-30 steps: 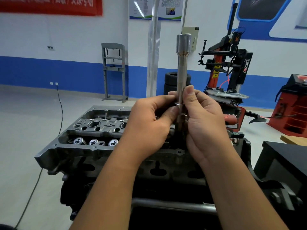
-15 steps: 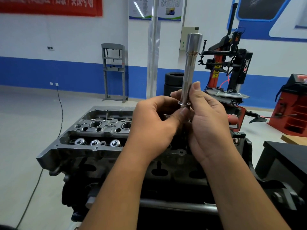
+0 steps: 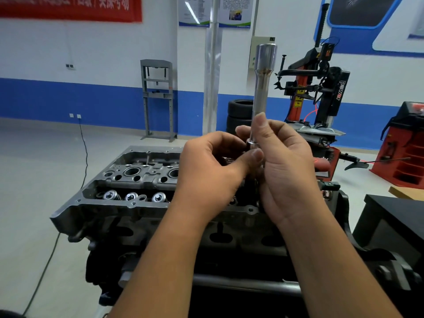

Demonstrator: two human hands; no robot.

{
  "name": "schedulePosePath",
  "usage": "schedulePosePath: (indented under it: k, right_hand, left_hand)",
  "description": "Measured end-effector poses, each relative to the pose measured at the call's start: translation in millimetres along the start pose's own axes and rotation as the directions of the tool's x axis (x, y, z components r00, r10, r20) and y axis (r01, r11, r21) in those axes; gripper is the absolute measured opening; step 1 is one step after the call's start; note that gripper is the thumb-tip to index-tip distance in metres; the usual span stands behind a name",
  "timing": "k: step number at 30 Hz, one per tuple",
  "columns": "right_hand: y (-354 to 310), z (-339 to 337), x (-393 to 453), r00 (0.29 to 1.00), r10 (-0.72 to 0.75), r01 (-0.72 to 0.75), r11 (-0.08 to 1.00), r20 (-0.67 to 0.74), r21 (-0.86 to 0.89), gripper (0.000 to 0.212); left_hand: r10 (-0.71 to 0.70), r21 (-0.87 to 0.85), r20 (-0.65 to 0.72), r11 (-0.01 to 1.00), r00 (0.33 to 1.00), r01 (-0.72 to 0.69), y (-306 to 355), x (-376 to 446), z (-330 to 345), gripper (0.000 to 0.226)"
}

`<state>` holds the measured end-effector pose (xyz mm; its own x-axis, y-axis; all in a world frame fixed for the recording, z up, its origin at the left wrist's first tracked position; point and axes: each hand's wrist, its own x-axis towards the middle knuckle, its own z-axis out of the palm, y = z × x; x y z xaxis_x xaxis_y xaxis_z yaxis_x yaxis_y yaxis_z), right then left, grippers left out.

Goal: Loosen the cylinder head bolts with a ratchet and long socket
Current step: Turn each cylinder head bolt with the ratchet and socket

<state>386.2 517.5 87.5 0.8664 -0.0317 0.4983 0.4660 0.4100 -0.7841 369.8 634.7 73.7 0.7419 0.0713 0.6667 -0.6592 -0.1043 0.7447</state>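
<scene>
While the right hand (image 3: 284, 171) is pinching the long chrome steel socket (image 3: 261, 92) upright above the grey aluminium cylinder head (image 3: 128, 180), the left hand (image 3: 211, 171) is gripping something hidden, probably the ratchet, and should be pressing squarely until seated.

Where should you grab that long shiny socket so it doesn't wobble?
Probably low on the long socket, on its thin shaft near the ringed bottom end, pinching from the sides. It stands nearly upright with its fat end on top, and the right hand already pinches it there.
</scene>
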Motion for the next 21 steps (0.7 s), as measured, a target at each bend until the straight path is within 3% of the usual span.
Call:
schedulePosePath:
  k: [6, 12, 17, 21]
  right_hand:
    - [2.8, 1.4, 0.8, 0.999, -0.041, 0.041, 0.998, 0.006, -0.054, 0.040]
    - [2.2, -0.3, -0.3, 0.999, -0.029, 0.030, 0.999, 0.024, -0.025, 0.023]
    - [2.7, 2.9, 0.0, 0.998, -0.055, 0.056, 0.997, 0.011, -0.062, 0.037]
    - [1.4, 1.7, 0.7, 0.999, -0.033, 0.033, 0.999, 0.001, -0.012, 0.029]
  left_hand:
    - [-0.028, -0.085, 0.186, 0.995, 0.982, 0.044, 2.2, -0.5, -5.2, 0.031]
    - [-0.022, -0.007, 0.027, 1.000, 0.999, 0.022, -3.1, -0.3, -3.2, 0.021]
    - [-0.047, -0.070, 0.198, 0.996, 0.979, 0.062, -3.5, 0.6, -5.8, 0.025]
    - [-0.043, -0.013, 0.096, 0.999, 0.994, 0.045, -5.5, 0.8, -3.6, 0.018]
